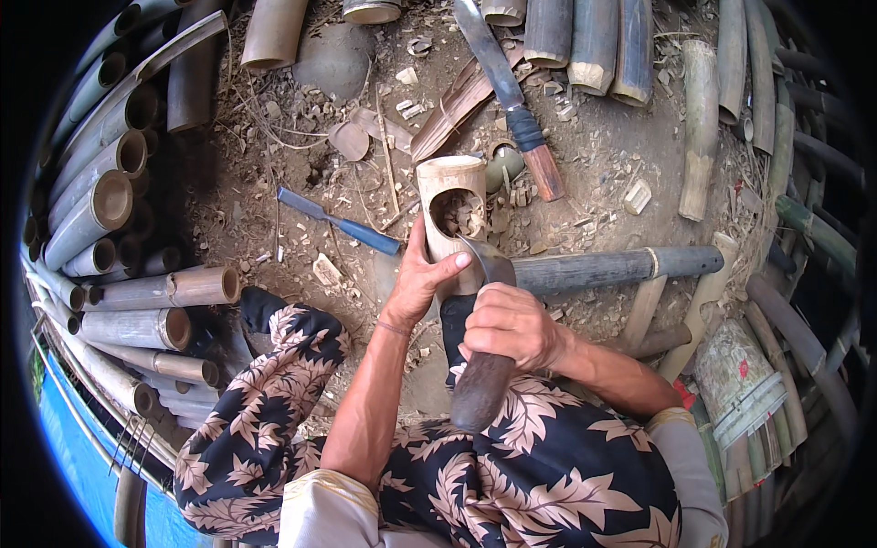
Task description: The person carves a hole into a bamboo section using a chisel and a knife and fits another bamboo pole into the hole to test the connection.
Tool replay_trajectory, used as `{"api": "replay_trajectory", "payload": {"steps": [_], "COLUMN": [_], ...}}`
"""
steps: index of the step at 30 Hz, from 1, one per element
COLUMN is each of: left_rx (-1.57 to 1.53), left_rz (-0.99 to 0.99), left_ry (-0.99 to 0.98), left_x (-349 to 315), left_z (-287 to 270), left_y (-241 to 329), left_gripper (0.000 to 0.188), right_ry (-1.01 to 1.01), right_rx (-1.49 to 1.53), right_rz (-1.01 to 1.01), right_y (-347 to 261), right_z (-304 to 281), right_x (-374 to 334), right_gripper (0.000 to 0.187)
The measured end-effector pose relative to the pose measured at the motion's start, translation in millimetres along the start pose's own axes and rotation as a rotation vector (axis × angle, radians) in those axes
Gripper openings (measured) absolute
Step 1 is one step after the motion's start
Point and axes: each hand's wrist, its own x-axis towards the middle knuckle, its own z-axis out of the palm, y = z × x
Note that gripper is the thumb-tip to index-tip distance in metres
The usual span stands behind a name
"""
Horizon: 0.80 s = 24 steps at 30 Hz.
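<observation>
A short, pale bamboo section [449,173] stands tilted before me, with a round hole cut in its side and shavings visible inside. Wrapped around its left side is my left hand [413,285], the thumb lying across the front below the hole. My right hand [513,331] grips a knife by its thick, dark wooden handle [482,393], whose butt points toward my lap. The knife's curved metal blade [493,262] meets the bamboo at the hole's lower edge. The bamboo's lower end is partly hidden behind the blade and my hands.
A blue-handled chisel [364,235] lies left on the chip-strewn ground. Beyond the bamboo rests a large knife [498,78] with a wrapped wooden handle. A horizontal bamboo pole [603,270] extends right. Bamboo stacks [114,201] line both sides; a dirty bucket [740,374] sits right.
</observation>
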Motion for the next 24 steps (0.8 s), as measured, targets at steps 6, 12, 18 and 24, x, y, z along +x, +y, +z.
{"api": "replay_trajectory", "payload": {"steps": [6,12,18,24], "left_rx": [0.048,0.173,0.287,0.560], "left_rz": [-0.011,0.021,0.122,0.212], "left_ry": [0.043,0.125,0.239,0.428], "left_x": [2,7,16,24], "left_z": [4,7,14,23], "left_y": [0,-8,-23,-30], "left_gripper": [0.101,0.099,0.093,0.094], "right_ry": [-0.067,-0.145,-0.264,-0.306], "right_rx": [-0.011,-0.107,-0.222,-0.314], "right_rz": [0.005,-0.039,-0.084,-0.151], "right_y": [-1,6,19,43], "right_z": [4,-1,-6,-14], "right_x": [3,-3,-17,-34], "right_gripper": [0.026,0.021,0.021,0.020]}}
